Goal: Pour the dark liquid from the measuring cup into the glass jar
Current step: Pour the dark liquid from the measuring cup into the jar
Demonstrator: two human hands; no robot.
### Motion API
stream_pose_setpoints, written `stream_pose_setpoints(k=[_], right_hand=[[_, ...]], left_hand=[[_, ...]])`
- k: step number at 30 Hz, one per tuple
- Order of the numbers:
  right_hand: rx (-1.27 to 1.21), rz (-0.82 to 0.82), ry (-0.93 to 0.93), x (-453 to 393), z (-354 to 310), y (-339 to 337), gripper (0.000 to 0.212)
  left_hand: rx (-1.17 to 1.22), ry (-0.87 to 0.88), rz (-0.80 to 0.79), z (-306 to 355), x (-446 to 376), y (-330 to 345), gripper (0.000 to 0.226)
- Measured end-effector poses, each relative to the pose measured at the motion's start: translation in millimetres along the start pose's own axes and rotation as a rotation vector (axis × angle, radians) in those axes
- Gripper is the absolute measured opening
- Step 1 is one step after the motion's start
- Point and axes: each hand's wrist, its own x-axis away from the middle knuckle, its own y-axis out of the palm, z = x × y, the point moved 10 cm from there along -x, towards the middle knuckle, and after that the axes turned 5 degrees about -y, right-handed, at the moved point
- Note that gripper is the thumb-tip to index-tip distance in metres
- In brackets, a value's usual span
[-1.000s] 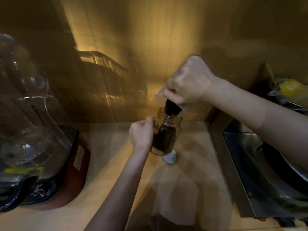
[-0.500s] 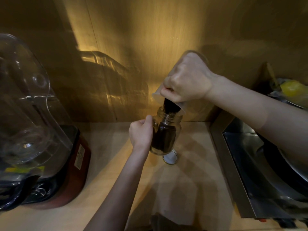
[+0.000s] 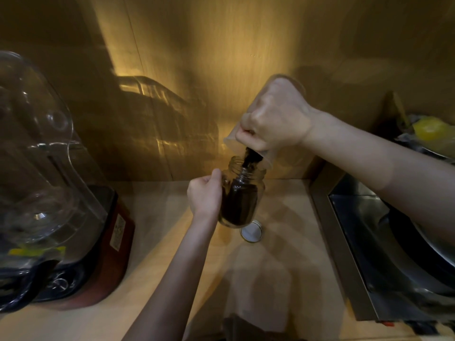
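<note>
A small glass jar (image 3: 242, 193) stands near the back of the wooden counter, more than half full of dark liquid. My left hand (image 3: 205, 194) grips its left side. Above it, my right hand (image 3: 274, 116) holds a clear plastic measuring cup (image 3: 264, 157) tipped steeply, mouth down over the jar's opening. A dark stream (image 3: 250, 157) runs from the cup's rim into the jar. Most of the cup is hidden behind my right hand.
The jar's round metal lid (image 3: 251, 233) lies on the counter (image 3: 152, 217) just right of the jar. A blender with a clear pitcher (image 3: 37, 148) on a red base (image 3: 115, 242) fills the left. A steel sink (image 3: 384, 254) with a dark pan sits at right.
My right hand has lifted and tipped the measuring cup steeper. The dark level in the jar has risen a little. My left hand has stayed on the jar.
</note>
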Motion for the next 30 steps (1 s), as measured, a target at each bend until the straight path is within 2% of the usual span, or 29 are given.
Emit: stream_pose_setpoints(k=[24, 30], right_hand=[[0.027, 0.022, -0.082, -9, -10, -4, 0.042], [0.063, -0.035, -0.12, -14, -15, -4, 0.041]], left_hand=[[0.029, -0.038, 0.042, -1, -4, -3, 0.046], [0.016, -0.044, 0.032, -2, -5, -5, 0.044]])
